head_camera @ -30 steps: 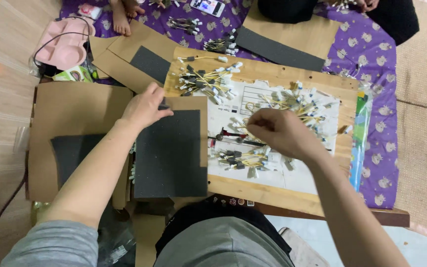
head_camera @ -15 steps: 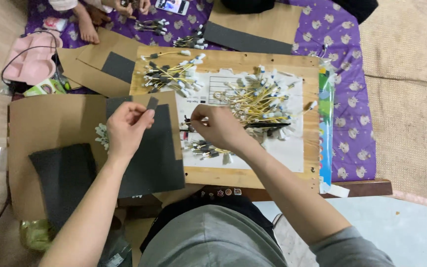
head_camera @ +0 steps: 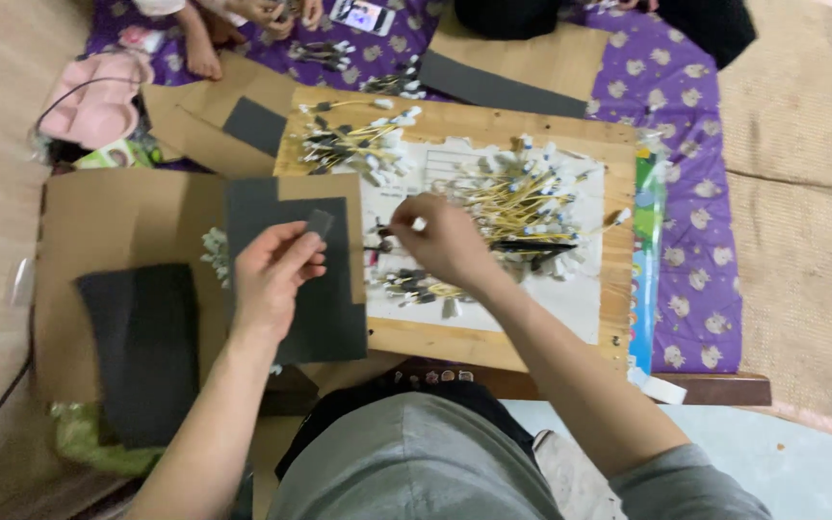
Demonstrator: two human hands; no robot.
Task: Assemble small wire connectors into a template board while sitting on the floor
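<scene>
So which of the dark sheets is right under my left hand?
The big dark sheet beneath the left hand, overlapping the wooden board's left edge; the others lie apart from it.

The small strip (head_camera: pixel 319 223) between the fingers of the left hand (head_camera: pixel 272 274) is grey, and the sheet (head_camera: pixel 325 308) under it is dark grey, almost black. The low table (head_camera: pixel 493 125) is light brown wood with a white paper (head_camera: pixel 570 299) on it. The sticks (head_camera: pixel 522 197) in the pile are yellow with white and black ends. The cloth (head_camera: pixel 686 241) at the right is purple with a pattern of small pale flowers. The cardboard (head_camera: pixel 117 221) at the left is plain brown, and the tray (head_camera: pixel 93 101) at the far left is pink
</scene>
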